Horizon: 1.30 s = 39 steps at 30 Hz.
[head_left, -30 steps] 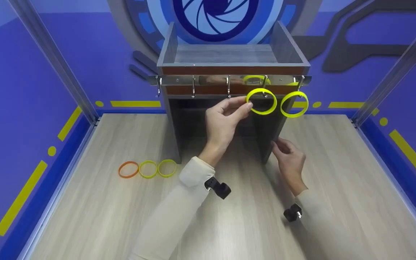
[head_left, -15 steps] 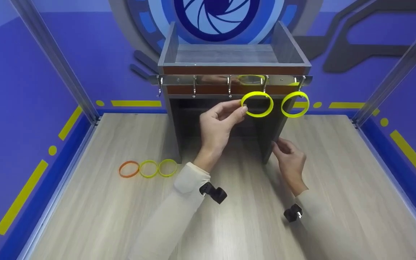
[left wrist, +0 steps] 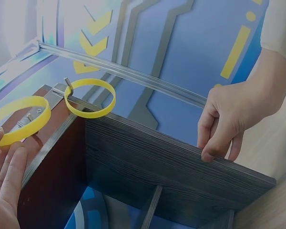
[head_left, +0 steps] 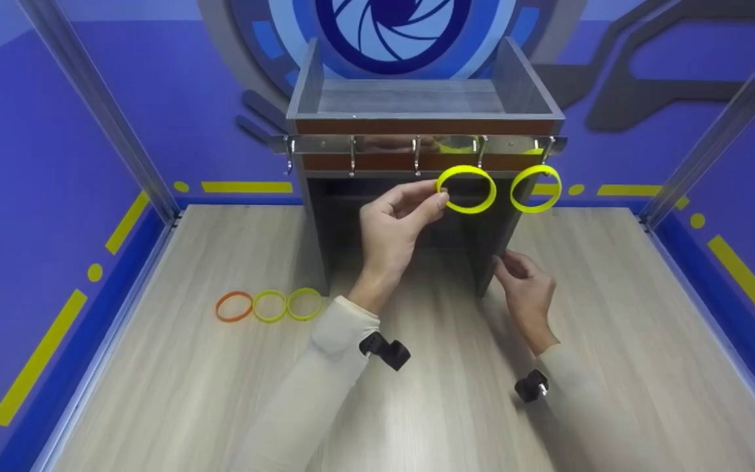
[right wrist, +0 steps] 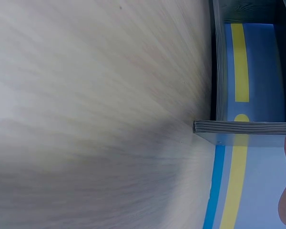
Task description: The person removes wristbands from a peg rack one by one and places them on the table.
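Note:
My left hand (head_left: 390, 229) pinches a yellow ring (head_left: 468, 210) between thumb and fingers, just below the metal hook rail (head_left: 384, 144). The ring's upper right rim meets the tip of the second hook from the right; whether it hangs on it I cannot tell. A second yellow ring (left wrist: 101, 114) dangles from the rightmost hook. My right hand (head_left: 528, 295) grips the front edge of the grey wooden shelf's right side panel (left wrist: 148, 143), low down. In the left wrist view, the right hand's thumb and fingers lie on that edge. Only part of a finger shows in the right wrist view.
On the wooden tabletop (head_left: 220, 380), left of the shelf, an orange ring (head_left: 218, 308) and two yellow-green rings (head_left: 270, 321) lie in a row. Other hooks on the rail's left half hold nothing. Blue printed walls (head_left: 56, 164) stand at the sides and back.
My left hand has drawn the pinched ring slightly left and down, then almost stopped. The right hand stays on the panel edge, and the ring on the rightmost hook has not moved.

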Motion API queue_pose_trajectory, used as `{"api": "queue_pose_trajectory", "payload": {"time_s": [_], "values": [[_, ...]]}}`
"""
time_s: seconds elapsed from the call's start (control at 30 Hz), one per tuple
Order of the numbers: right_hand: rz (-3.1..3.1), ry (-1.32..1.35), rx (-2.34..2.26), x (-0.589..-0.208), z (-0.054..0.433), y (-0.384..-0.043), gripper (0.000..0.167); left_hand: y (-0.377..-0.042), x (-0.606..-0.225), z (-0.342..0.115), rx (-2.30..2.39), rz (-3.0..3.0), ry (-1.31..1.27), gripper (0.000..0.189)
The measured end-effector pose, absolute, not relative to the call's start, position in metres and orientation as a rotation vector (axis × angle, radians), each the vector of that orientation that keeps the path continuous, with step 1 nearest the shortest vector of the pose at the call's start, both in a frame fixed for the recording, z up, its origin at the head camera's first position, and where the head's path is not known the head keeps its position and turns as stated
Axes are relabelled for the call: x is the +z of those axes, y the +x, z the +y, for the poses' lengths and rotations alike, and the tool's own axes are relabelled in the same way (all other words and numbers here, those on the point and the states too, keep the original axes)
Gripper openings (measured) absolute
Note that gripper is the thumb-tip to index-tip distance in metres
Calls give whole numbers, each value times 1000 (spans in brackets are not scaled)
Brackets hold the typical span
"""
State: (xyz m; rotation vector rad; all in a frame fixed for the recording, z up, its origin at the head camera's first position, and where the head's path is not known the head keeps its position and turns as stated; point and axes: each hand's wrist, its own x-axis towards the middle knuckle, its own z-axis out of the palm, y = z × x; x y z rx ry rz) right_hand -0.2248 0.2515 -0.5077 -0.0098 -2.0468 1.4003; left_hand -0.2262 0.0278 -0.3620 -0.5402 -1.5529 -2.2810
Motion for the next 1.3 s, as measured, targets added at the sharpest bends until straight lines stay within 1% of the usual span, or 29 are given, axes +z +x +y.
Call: {"api": "queue_pose_trajectory", "payload": {"time_s": [0.2, 0.33, 0.53, 0.77, 0.93, 1.1, 1.3], "values": [[-2057, -54, 1420, -528, 262, -237, 17, -225, -367, 24, -2300, -1544, -520, 23], [-2067, -37, 1428, -537, 268, -242, 17, -223, -371, 21, -2282, -1569, -502, 22], [-2063, -4, 1440, -538, 270, -242, 17, -222, -380, 14, -2270, -1586, -466, 22], [-2116, -60, 1429, -537, 270, -241, 19, -220, -395, 3, -2285, -1611, -376, 21], [-2096, -48, 1447, -537, 269, -241, 19, -219, -408, -10, -2289, -1630, -330, 25], [-2079, -36, 1448, -537, 269, -242, 18, -217, -422, -23, -2278, -1636, -230, 22], [-2074, -40, 1451, -538, 269, -243, 17, -215, -436, -40, -2291, -1615, -121, 26]]}}
